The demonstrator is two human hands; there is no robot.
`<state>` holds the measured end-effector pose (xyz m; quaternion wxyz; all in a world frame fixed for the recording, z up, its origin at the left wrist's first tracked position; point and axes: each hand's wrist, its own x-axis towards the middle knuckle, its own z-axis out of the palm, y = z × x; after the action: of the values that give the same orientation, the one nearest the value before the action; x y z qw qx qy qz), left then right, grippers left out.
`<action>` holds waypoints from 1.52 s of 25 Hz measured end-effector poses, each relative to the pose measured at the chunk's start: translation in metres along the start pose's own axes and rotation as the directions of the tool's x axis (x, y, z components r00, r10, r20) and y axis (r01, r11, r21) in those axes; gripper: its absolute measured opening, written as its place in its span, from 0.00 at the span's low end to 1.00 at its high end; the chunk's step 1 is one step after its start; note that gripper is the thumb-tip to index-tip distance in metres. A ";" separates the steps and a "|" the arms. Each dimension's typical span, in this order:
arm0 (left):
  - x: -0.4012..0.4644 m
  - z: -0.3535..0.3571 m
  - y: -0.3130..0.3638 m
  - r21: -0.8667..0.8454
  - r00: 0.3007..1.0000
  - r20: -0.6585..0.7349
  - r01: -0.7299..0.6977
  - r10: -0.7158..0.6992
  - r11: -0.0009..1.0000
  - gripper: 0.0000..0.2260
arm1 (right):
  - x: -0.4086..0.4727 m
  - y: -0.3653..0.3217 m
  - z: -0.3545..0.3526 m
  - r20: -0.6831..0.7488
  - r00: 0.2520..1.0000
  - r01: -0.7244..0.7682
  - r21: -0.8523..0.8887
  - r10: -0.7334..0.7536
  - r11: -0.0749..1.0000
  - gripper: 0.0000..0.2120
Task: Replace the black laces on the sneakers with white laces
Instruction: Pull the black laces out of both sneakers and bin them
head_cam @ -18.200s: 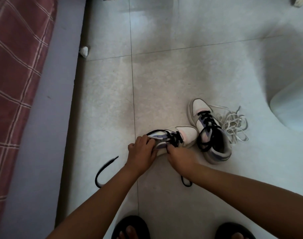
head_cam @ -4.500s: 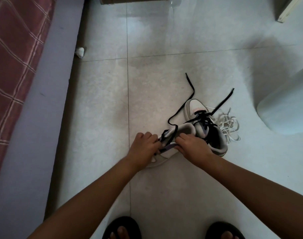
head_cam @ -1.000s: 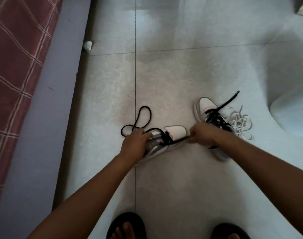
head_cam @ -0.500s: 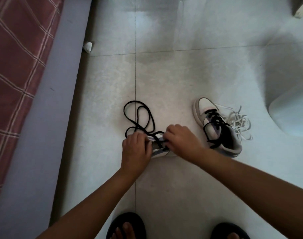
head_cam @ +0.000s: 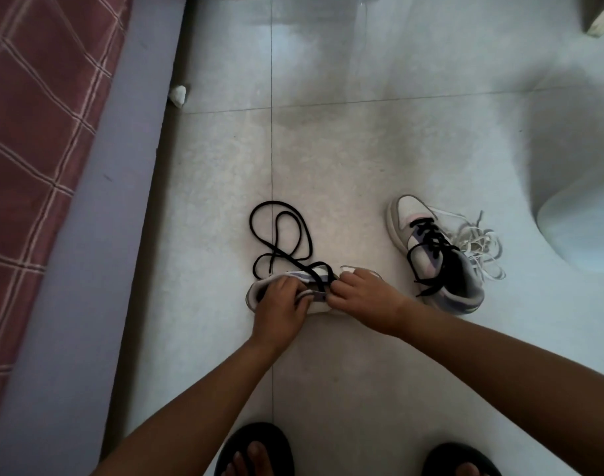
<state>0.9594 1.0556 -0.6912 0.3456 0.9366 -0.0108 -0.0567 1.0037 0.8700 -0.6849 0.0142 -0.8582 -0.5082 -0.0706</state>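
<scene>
Along the left edge of the floor (head_cam: 362,139) we see a bed with a red checked cover (head_cam: 29,132) and a grey-violet side panel (head_cam: 98,235), and a small crumpled white scrap (head_cam: 178,94) lies on the tiles just beside that panel, toward the far side. Nearer the middle of the floor, a loose black lace (head_cam: 280,235) curls in loops on the tiles and runs down onto the near sneaker (head_cam: 314,274), which lies under both our hands. Our left hand (head_cam: 280,300) has its fingers curled over the collar end of that sneaker, gripping it. Our right hand (head_cam: 366,293) covers the toe end, its fingertips bent in at the eyelets where the black lace crosses; it seems to pinch the lace there, though the exact grip is hidden. To the right, apart from the first, the second sneaker (head_cam: 438,255) stands upright with its toe pointing away from us, its own black lace (head_cam: 427,242) threaded through the eyelets. Touching its right side lies a tangle of white laces (head_cam: 479,245). Farther right, a pale rounded object (head_cam: 582,221) sits at the floor's right edge. At the near edge, two dark sandals (head_cam: 256,448) show our toes.
</scene>
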 end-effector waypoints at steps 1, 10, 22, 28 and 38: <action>0.000 0.000 -0.001 0.005 1.000 -0.002 -0.014 0.014 1.000 0.03 | -0.003 -0.002 0.001 0.055 0.991 -0.131 0.139 0.124 0.982 0.10; 0.004 -0.001 -0.002 0.066 0.993 0.039 -0.118 0.116 0.991 0.04 | -0.003 -0.004 -0.014 0.684 0.537 -0.791 0.611 0.494 0.015 0.14; 0.007 -0.005 -0.006 0.050 0.992 0.056 -0.112 0.109 0.992 0.04 | -0.026 -0.003 -0.018 0.306 0.939 0.183 -0.050 -0.159 0.982 0.05; 0.005 -0.001 -0.006 0.025 0.996 0.043 -0.079 0.078 0.997 0.04 | 0.019 -0.040 -0.012 0.245 0.944 -0.200 -0.108 0.221 0.974 0.12; 0.009 -0.003 -0.008 0.003 0.997 0.051 -0.050 0.049 0.999 0.04 | -0.008 -0.054 -0.019 0.546 0.814 -0.164 -0.115 0.200 0.980 0.11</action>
<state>0.9684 1.0626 -0.6949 0.3447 0.9350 -0.0429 -0.0720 0.9507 0.8875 -0.6692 -0.1536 -0.8864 -0.4034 0.1672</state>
